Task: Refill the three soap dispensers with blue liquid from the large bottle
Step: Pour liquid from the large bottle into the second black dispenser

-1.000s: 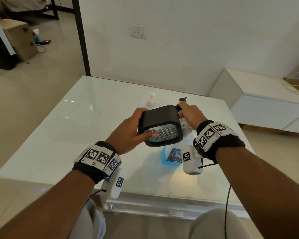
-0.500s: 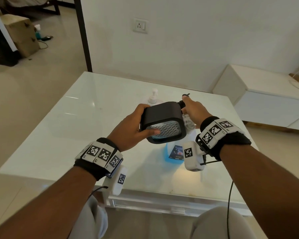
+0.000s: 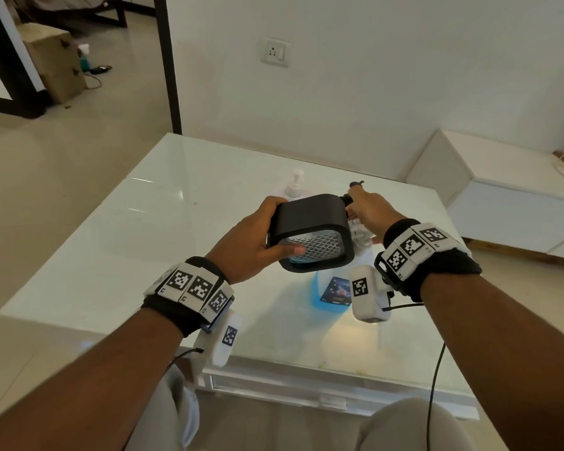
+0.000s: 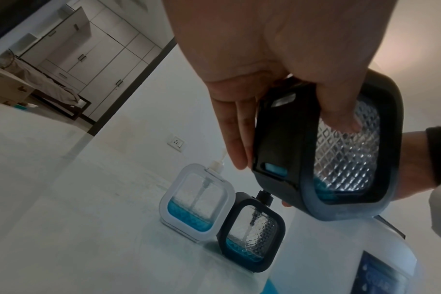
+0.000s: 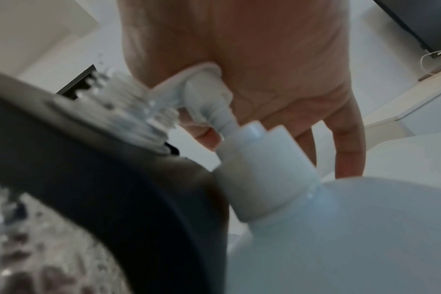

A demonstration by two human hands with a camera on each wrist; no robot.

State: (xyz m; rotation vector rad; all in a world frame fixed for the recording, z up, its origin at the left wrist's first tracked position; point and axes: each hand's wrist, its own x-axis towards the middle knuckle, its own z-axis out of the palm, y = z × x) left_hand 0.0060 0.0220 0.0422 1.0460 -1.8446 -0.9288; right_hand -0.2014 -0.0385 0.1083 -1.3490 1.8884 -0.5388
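Black dispenser (image 3: 311,234) tilted against large bottle's pump (image 5: 204,95).

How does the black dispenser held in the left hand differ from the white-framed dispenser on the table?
The black dispenser has a black frame; the white-framed dispenser has a white one. The black dispenser is lifted and tilted in the left hand, its neck bare with no pump on it; the white-framed dispenser stands upright on the table with its white pump fitted. Both have clear textured panels and hold only a little blue liquid.
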